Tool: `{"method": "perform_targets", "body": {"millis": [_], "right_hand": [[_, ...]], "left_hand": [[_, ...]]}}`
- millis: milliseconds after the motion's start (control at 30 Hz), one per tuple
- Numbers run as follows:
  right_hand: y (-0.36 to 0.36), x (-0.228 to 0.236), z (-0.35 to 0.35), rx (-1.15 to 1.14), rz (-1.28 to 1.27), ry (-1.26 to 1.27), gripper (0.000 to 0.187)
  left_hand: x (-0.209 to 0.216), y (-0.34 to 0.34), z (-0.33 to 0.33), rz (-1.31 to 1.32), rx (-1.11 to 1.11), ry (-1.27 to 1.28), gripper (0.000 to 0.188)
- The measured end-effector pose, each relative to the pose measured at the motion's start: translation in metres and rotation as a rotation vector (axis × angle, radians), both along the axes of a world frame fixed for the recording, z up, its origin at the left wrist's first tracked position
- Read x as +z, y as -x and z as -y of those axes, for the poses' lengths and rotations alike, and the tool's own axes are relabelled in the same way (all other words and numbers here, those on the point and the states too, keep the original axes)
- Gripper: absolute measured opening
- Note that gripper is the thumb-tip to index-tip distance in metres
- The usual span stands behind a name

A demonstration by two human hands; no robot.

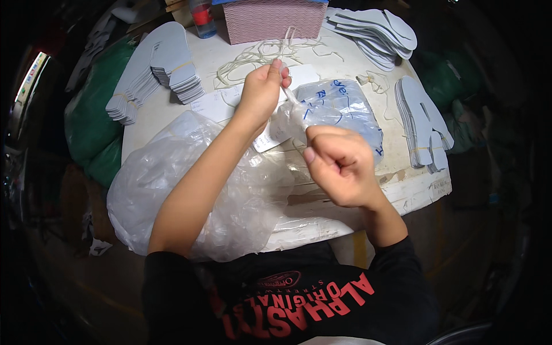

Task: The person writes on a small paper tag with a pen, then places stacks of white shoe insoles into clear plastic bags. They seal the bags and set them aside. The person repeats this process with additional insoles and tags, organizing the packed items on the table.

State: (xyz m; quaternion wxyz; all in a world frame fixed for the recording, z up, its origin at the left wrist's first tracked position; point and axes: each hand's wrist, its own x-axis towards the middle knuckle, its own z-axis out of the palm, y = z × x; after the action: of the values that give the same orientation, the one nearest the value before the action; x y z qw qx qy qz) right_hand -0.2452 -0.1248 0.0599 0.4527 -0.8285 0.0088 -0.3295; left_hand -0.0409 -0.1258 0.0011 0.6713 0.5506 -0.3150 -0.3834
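"Your grip?"
"Nearest, my right hand [340, 165] is curled into a fist; what's inside, I cannot tell. Beyond it, the clear plastic bag with blue marker writing [345, 106] lies on the white table [207, 57], its gathered neck [292, 99] pinched in my left hand [264, 92]."
"The technique?"
"Steady tension, I judge, should hold those gathers tight."

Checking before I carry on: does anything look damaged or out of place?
Yes. The white worktable looks worn along its near edge, with ragged brown patches. Beyond the left hand, off-white cords lie in a loose tangle, unlike the banded grey stack at left.
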Motion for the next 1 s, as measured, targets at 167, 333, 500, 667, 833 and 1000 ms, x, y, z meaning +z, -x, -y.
{"method": "perform_targets", "body": {"millis": [167,333,500,667,833,1000], "right_hand": [[0.003,-0.007,0.031,-0.411,0.233,-0.146,0.036],[-0.003,-0.012,0.055,-0.658,0.057,0.21,0.019],[-0.003,-0.014,0.044,-0.626,-0.059,0.312,0.026],[-0.007,-0.021,0.032,-0.686,-0.225,0.245,0.03],[-0.018,-0.035,0.038,-0.606,-0.092,-0.101,0.022],[-0.018,-0.04,0.04,-0.51,-0.167,-0.125,0.014]], "left_hand": [[0.021,-0.008,-0.022,0.19,-0.418,0.397,0.039],[0.018,0.028,-0.035,0.217,-0.562,0.203,0.032],[0.006,0.025,-0.03,-0.159,-0.357,0.089,0.039],[-0.003,0.025,-0.028,-0.248,-0.291,0.16,0.04],[-0.005,0.026,-0.026,-0.262,-0.321,0.248,0.04],[-0.006,0.026,-0.022,0.097,-0.24,0.322,0.037]]}}
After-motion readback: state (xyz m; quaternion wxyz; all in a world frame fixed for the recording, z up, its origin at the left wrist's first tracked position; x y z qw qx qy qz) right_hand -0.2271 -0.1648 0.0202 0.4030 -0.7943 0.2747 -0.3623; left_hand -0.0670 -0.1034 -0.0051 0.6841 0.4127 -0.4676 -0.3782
